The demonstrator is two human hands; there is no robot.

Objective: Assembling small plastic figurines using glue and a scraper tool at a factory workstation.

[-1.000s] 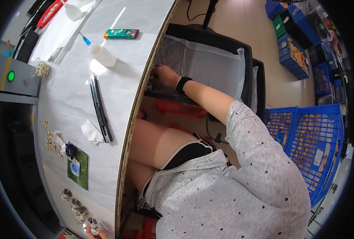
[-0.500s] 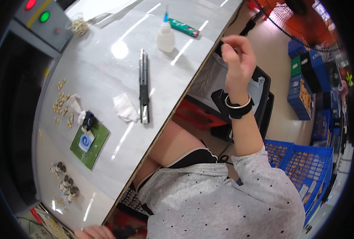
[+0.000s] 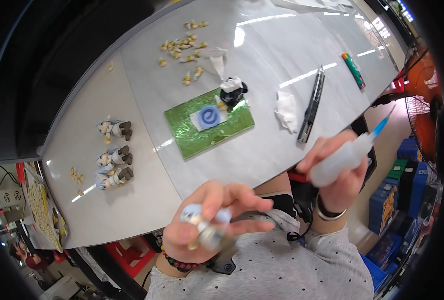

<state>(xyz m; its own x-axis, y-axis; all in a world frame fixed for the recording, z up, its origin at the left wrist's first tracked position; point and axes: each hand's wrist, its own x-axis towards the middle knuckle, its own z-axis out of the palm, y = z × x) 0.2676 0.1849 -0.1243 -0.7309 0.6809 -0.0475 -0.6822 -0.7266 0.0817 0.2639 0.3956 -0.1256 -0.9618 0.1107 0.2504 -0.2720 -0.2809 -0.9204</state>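
1. At the far left edge, below your table (image 3: 132,200), a tray (image 3: 44,215) of small pale parts hangs off the side, with a wall socket (image 3: 4,197) beside it.
2. On the grey tabletop's left part, three small figurines (image 3: 113,160) lie in a column, and a few loose bits (image 3: 77,176) sit just left of the lowest.
3. Your left hand (image 3: 209,220) is raised over the near edge, fingers closed round a small pale-blue figurine (image 3: 204,227), thumb pressed on its top; the other fingers spread to the right. A bead bracelet (image 3: 182,262) circles that wrist.
4. Mid-table lies a green mat (image 3: 232,132) with a blue and white disc (image 3: 209,117) on it; a black and white piece (image 3: 233,91) touches the mat's far edge. Beyond that, yellowish parts (image 3: 184,47) are scattered.
5. Right of the mat, a crumpled white cloth (image 3: 286,110) lies just beside a dark utility knife (image 3: 312,105), with a green and orange tube (image 3: 353,70) farther on.
6. Your right hand (image 3: 339,175) grips a clear squeeze bottle (image 3: 342,159) with a blue nozzle, held off the table's near edge, tip pointing up and right. A dark watch (image 3: 327,212) sits on that wrist.
7. At the right rim, the floor holds blue crates (image 3: 397,195), and an orange fan (image 3: 424,110) stands behind.
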